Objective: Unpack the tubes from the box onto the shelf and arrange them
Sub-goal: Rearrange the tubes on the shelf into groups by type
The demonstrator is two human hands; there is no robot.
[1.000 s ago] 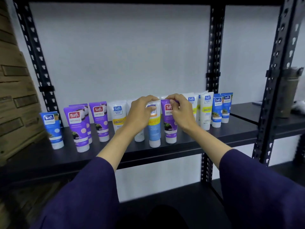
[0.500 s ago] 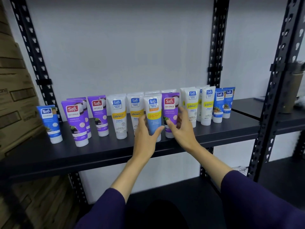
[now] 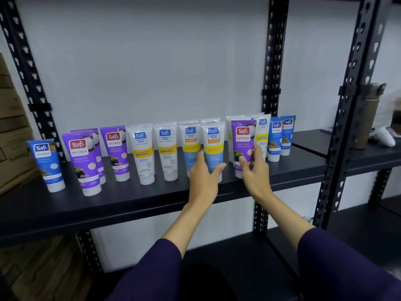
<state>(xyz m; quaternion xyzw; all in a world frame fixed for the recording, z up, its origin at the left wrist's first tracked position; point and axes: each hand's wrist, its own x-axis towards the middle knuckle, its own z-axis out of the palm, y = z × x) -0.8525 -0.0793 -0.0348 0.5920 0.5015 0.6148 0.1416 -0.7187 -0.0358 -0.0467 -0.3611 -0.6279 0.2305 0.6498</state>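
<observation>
Soft, even light falls across the plain white back wall [image 3: 152, 61], no hard glare on it, and it dims slightly toward the upper corners. The matte black shelf board [image 3: 130, 205] below that wall soaks up light and carries only faint, diffuse shadows under the row of upright plastic tubes [image 3: 141, 153]. Large logos on the tubes read clearly, but small print smears. Right of the wall, the perforated black steel upright [image 3: 355, 105] bows outward and blurs, plain wide-angle distortion. Left of the wall, the brown cardboard cartons [image 3: 13, 137] sit dim and soft. Beneath the shelf board, the dark purple sleeves [image 3: 152, 274] fall into murky shade.
</observation>
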